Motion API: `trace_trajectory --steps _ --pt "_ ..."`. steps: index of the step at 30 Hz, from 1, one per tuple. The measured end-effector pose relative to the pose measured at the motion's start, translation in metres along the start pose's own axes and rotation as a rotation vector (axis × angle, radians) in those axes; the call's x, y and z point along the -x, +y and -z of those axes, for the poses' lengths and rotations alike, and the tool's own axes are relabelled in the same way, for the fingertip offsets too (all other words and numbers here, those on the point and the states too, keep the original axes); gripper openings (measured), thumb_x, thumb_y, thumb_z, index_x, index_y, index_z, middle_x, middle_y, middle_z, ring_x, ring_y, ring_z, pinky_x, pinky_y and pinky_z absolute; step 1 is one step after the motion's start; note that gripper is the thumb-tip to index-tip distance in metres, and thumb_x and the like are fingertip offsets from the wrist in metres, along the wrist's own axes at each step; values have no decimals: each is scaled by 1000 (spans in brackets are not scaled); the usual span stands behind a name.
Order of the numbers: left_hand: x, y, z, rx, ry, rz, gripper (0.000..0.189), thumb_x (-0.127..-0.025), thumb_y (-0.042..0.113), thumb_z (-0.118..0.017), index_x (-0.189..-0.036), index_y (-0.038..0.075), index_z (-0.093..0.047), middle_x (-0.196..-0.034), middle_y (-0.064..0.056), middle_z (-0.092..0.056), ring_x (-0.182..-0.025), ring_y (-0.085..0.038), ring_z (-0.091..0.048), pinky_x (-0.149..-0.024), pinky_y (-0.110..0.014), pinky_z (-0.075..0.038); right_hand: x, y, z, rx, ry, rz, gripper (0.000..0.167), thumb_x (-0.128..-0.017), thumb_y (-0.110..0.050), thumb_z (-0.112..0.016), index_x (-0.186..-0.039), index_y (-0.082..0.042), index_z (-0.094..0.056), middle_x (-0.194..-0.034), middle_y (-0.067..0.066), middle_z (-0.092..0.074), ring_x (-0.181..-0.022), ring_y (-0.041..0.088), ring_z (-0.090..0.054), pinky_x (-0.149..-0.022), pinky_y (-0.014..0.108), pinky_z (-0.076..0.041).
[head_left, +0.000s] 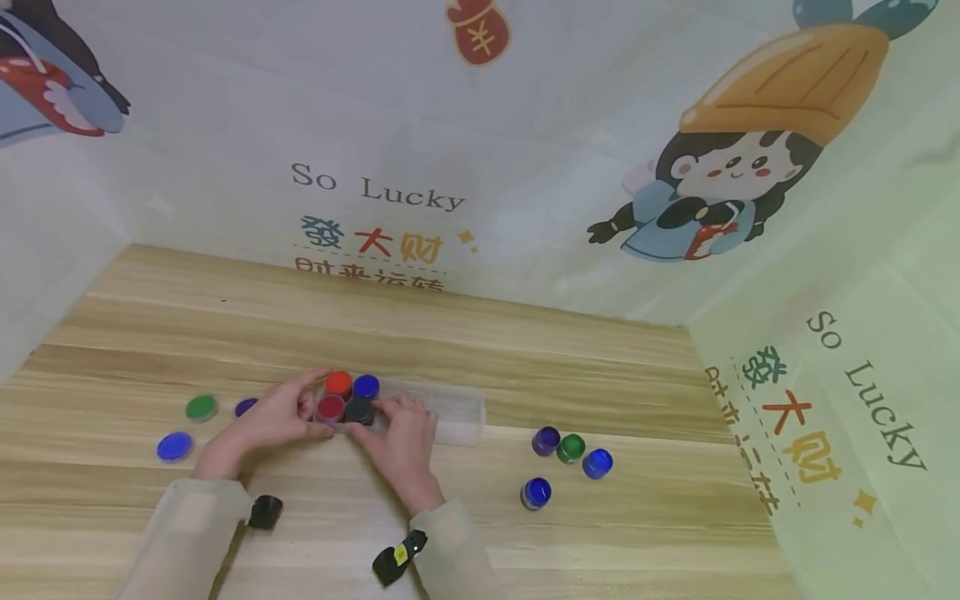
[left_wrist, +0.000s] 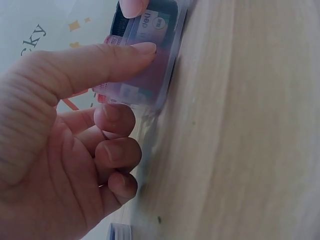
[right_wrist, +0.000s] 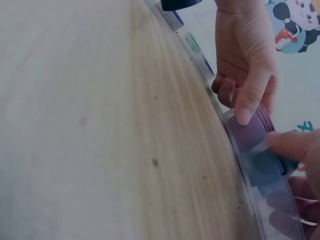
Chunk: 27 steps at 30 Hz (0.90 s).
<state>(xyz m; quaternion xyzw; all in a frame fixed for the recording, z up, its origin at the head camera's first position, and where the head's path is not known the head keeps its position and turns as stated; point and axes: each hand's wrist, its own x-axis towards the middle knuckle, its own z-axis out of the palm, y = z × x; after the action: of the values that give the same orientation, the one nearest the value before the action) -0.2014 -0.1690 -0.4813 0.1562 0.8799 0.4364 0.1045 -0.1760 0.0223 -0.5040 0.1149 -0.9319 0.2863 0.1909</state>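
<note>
A clear plastic box (head_left: 461,412) lies on the wooden table with several small paint jars in its left part. Their tops are orange-red (head_left: 339,384), blue (head_left: 366,387), dark red (head_left: 331,407) and dark, nearly black (head_left: 359,411). My left hand (head_left: 277,414) holds the box's left end; its thumb (left_wrist: 135,52) presses the front wall, and the other visible fingers are curled. At the dark jar, my right hand (head_left: 405,429) pinches with thumb and fingers. The right wrist view shows this jar (right_wrist: 289,166) partly sticking up above the box wall.
Right of the box stand jars with purple (head_left: 546,441), green (head_left: 571,448) and blue (head_left: 597,463) tops, and another blue jar (head_left: 536,493) nearer me. Left of my hands are round pieces with green (head_left: 201,407), blue (head_left: 175,447) and purple (head_left: 245,407) tops. Printed cloth walls enclose the table.
</note>
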Motion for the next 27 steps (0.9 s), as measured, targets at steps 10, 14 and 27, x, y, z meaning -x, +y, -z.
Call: trace_trajectory --steps 10,14,27 --pt "0 1 1 -8 -16 27 89 -69 9 -79 -141 -7 -29 -65 0 -47 -57 -13 -42 -58 -28 -38 0 4 1 -161 102 37 30 -72 -32 -79 -91 -9 -71 -87 -1 -68 -79 11 -61 -71 18 -34" --pt "4 8 4 -13 4 29 88 -70 9 -78 -141 -8 -28 -66 0 -47 -59 -14 -43 -58 -28 -40 -2 7 6 -359 155 80 26 -69 -15 -80 -89 -3 -67 -83 5 -68 -65 13 -63 -64 13 -45" --pt "1 71 6 78 265 -367 41 -82 1 -68 -121 -4 -56 -65 5 -48 -52 -6 -40 -48 -23 -36 -12 -8 68 -753 170 25 25 -72 2 -76 -93 6 -63 -83 17 -64 -62 21 -60 -61 29 -55"
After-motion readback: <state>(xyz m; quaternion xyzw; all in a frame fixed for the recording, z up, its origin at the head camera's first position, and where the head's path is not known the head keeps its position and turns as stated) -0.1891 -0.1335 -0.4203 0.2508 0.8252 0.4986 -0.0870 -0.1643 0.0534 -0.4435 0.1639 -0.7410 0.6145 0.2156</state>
